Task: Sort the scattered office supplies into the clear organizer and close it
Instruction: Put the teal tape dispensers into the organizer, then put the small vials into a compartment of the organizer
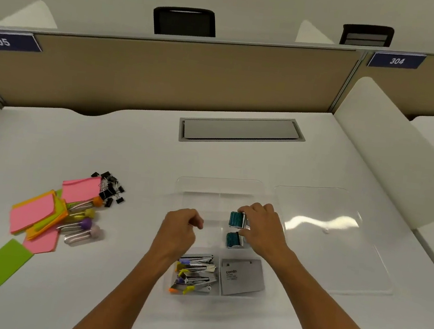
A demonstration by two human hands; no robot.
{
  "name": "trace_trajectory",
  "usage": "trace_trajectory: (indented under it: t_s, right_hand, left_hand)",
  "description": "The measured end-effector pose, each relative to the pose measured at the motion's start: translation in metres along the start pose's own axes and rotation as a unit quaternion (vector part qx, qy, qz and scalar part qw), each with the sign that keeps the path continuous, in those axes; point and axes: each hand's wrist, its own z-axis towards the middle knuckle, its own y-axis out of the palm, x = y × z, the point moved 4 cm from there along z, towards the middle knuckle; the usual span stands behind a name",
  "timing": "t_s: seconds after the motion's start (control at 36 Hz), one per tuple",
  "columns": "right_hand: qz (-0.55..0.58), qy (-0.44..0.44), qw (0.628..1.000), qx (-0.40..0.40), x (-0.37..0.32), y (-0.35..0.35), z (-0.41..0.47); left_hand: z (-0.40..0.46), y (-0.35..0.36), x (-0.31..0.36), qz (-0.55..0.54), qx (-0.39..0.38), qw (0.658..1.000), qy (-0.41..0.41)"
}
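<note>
The right hand (262, 229) pinches the far teal box (236, 218) in its fingers inside the clear organizer (272, 251), so set it flat beside the teal box just below the fingers (233, 240), while the left hand (178, 230) hangs curled and empty.

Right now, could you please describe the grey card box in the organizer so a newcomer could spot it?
Find the clear organizer mid-desk. Its near-right compartment holds the grey card box, lying flat beside the staplers. It alone is plain grey with small white lettering.
</note>
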Motion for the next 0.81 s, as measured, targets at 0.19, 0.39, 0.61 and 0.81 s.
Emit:
trace_trajectory:
  t_s: [0.19, 0.39, 0.61, 0.81]
  right_hand:
    - [-0.078, -0.011, 0.996, 0.031, -0.012, 0.013, 0.000]
    - [-0.079, -0.003, 0.997, 0.025, -0.017, 0.015, 0.001]
    - [0.003, -0.018, 0.999, 0.037, -0.042, 0.011, -0.002]
    - [0.083, -0.075, 0.993, 0.048, -0.095, 0.006, 0.003]
  left_hand:
    - [-0.019, -0.023, -0.023, 0.006, 0.038, 0.999, -0.017]
    - [-0.033, -0.041, -0.045, 0.004, 0.070, 0.997, -0.039]
    - [-0.046, -0.058, -0.075, 0.024, 0.094, 0.993, -0.066]
    - [-0.055, -0.071, -0.103, 0.026, 0.129, 0.988, -0.080]
